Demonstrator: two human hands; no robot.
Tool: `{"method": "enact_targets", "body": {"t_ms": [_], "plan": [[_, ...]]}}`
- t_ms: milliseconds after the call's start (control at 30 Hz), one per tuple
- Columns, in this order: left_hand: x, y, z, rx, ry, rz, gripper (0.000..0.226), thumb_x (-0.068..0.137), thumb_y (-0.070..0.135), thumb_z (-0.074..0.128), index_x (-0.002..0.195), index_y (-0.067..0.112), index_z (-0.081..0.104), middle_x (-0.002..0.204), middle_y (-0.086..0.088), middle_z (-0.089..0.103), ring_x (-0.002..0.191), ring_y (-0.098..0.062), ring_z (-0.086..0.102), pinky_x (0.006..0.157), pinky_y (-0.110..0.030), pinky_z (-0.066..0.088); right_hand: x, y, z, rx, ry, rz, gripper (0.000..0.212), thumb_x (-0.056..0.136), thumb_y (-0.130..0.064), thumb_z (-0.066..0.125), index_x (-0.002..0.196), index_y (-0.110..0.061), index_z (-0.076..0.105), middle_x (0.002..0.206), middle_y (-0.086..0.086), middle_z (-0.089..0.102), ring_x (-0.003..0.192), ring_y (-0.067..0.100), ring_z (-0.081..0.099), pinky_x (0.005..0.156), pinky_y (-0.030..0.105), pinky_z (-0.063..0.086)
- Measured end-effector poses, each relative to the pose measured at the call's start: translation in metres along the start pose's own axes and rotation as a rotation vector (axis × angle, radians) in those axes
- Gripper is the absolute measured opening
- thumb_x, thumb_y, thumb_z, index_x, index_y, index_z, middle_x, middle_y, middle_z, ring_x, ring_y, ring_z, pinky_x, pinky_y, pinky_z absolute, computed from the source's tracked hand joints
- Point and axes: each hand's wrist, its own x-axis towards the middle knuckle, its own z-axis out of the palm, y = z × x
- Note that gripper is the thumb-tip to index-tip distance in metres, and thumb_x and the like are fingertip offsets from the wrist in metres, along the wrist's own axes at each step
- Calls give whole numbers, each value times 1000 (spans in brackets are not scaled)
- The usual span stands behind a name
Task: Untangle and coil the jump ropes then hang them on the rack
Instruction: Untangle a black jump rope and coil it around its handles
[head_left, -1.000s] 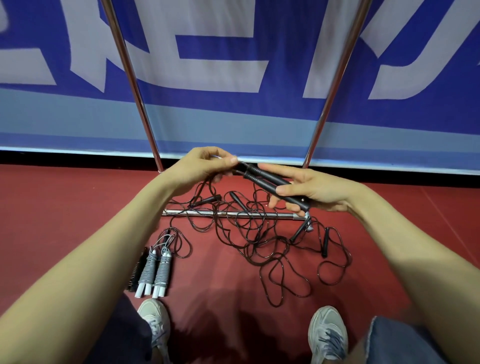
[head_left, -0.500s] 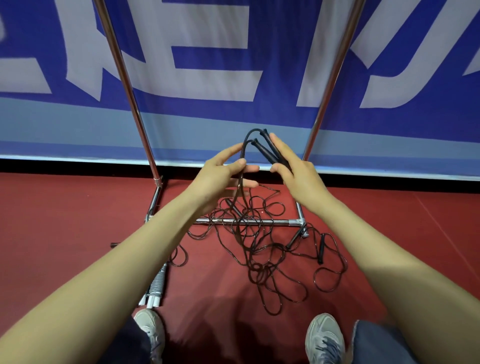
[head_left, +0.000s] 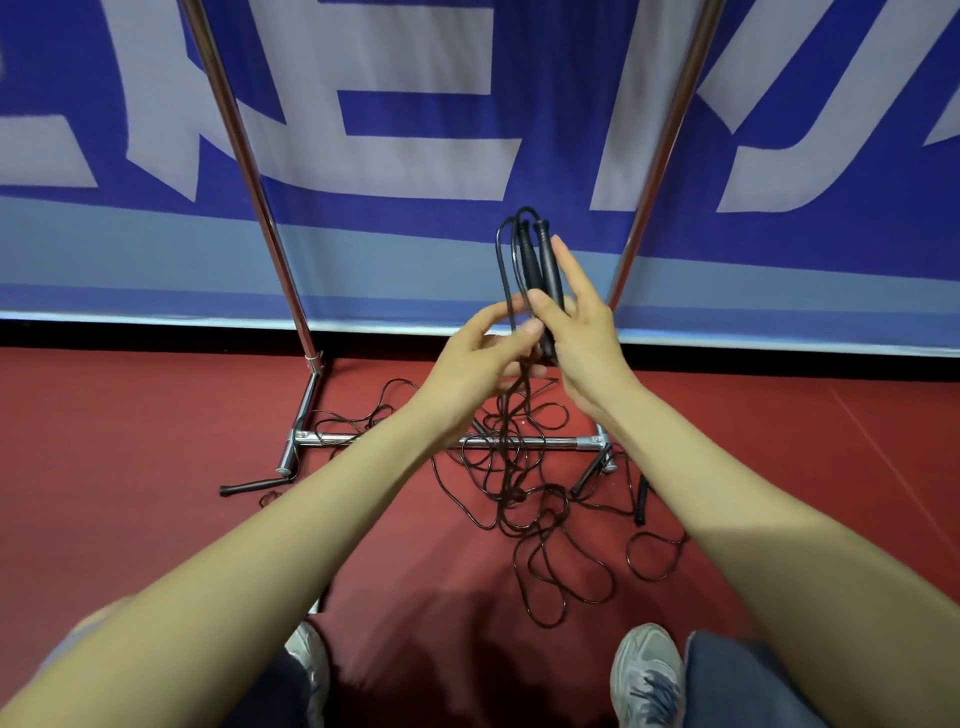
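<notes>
Banner (head_left: 467, 130): blue and white, covered the whole wall behind the rack.
Floor (head_left: 130, 441): red, ran from the wall base to the person's feet.
Rack (head_left: 244, 156): two chrome uprights rose out of view at the top; a chrome crossbar joined them at floor level.
Rope tangle (head_left: 524, 499): thin black cords lay in loose overlapping loops on the floor, across the crossbar and in front of it.
Shoes (head_left: 647, 675): grey, at the lower edge, just short of the nearest loops.
Right hand (head_left: 587, 332): held the pair of handles between thumb and fingers, forefinger laid straight along them.
Left hand (head_left: 478, 358): fingers curled around the hanging cords just below the handles, touching the right hand.
Pair of handles (head_left: 540, 260): black, side by side and upright, raised between the uprights.
Hanging cords (head_left: 511, 260): arched over the handle tops and dropped through the left hand into the tangle.
Loose handle (head_left: 249, 487): black, flat on the floor by the rack's left foot.
</notes>
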Motion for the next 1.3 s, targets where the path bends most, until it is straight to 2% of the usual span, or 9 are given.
{"method": "enact_targets", "body": {"t_ms": [100,233,400,500,667,800,933,1067,1300], "plan": [[1,-5,-1,271,91,45,36,90,24,66,118,13,46,86,-11,69,58,-8,58,60,-21,41,2,-4,-1,-22,60,4,61,97,-5,51,148,-33,33,99,8,65,69,14,52,63,24,45],[0,-4,-2,398,220,205,19,96,17,53,114,22,47,97,-4,72,71,-22,65,51,-25,42,5,-5,-3,11,163,70,61,95,-5,52,148,-30,34,91,8,65,54,10,44,46,21,37],[3,-10,4,451,230,290,33,99,13,51,131,12,56,101,0,49,64,5,61,53,-7,38,4,-2,4,199,151,233,52,100,-9,46,145,-32,37,94,5,66,59,14,47,53,27,37],[6,-15,6,626,229,361,35,99,8,49,133,10,56,95,0,43,69,-3,58,70,-5,39,-1,-4,14,252,88,268,41,104,-18,40,142,-36,38,105,6,64,71,13,57,57,26,41],[9,-21,3,829,221,400,30,97,12,52,124,11,63,96,-7,46,84,-26,59,85,-38,47,-5,2,22,268,58,294,41,102,-26,48,140,-37,38,118,11,61,82,17,58,65,27,43],[5,-17,0,893,115,436,23,96,17,55,113,10,68,94,-8,53,78,-18,56,75,-22,41,-7,9,19,269,90,262,47,98,-10,53,135,-37,43,117,13,61,90,19,57,66,27,43],[6,1,-16,672,267,320,21,90,36,63,79,21,73,78,-3,69,68,-12,58,68,-28,47,-1,13,9,-45,68,89,63,95,-3,54,148,-31,33,114,8,61,73,10,52,62,18,44],[16,16,-40,145,356,126,17,93,26,62,97,10,67,89,-2,69,71,-13,67,68,-27,57,-9,13,9,-529,-195,-90,68,95,-8,57,149,-37,29,124,-16,57,94,3,58,78,10,42],[16,19,-48,-22,256,14,15,97,10,54,89,9,67,81,-4,68,74,-13,66,76,-27,58,-15,4,5,-710,-310,-196,75,93,-6,57,151,-38,22,122,-9,58,69,-26,46,70,-3,33]]}}
